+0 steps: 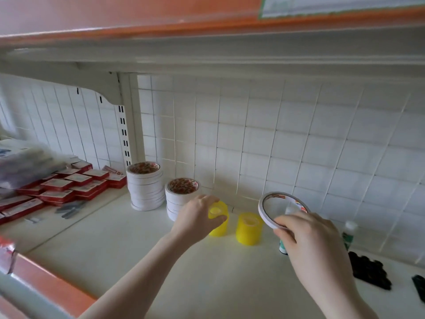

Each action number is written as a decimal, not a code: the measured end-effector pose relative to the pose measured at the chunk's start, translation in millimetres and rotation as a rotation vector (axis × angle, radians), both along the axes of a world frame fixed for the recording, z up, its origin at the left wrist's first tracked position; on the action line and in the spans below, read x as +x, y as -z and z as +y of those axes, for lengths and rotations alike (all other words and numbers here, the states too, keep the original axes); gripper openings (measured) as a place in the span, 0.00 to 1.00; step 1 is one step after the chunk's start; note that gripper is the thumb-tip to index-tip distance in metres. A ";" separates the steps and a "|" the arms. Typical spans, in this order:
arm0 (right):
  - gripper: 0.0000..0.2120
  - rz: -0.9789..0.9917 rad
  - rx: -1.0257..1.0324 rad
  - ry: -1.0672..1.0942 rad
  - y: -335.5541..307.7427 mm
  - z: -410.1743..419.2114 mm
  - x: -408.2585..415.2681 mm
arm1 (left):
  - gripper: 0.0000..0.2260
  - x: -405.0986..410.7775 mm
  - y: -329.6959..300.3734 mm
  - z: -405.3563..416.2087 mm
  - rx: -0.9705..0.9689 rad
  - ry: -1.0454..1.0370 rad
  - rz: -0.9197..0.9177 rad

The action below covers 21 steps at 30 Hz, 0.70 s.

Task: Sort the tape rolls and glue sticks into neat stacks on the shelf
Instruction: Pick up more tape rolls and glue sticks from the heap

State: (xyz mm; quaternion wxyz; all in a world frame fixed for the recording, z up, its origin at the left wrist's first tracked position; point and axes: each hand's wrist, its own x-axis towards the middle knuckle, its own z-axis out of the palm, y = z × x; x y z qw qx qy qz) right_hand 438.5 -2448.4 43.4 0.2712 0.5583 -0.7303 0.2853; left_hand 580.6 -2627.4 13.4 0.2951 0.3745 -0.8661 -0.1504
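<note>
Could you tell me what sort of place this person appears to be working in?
Probably a stationery shop's display shelf: slotted shelving upright with orange edge strips, many identical red boxes laid out in rows, and stacked white tape rolls beside yellow rolls.

Two stacks of white tape rolls stand beyond your left hand (197,217): a taller stack (145,186) and a shorter stack (178,196). You see two yellow tape stacks, one (218,218) under your left hand and one (249,229) between your hands. Your right hand (308,236) holds one thin tape ring (264,212). Two glue bottles show: one (282,246) behind your right hand and one (349,233) to its right.
</note>
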 end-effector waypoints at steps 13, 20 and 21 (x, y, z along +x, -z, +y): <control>0.08 -0.007 -0.069 0.052 6.7 -4.4 1.9 | 0.23 -10.3 14.7 -19.6 0.055 0.031 -0.020; 0.03 -0.039 -0.069 0.068 13.6 -6.3 -2.9 | 0.33 -9.8 19.8 -19.0 0.100 0.050 0.044; 0.03 -0.034 -0.066 0.078 15.1 -6.6 -4.0 | 0.33 -9.6 19.8 -18.8 0.105 0.050 0.052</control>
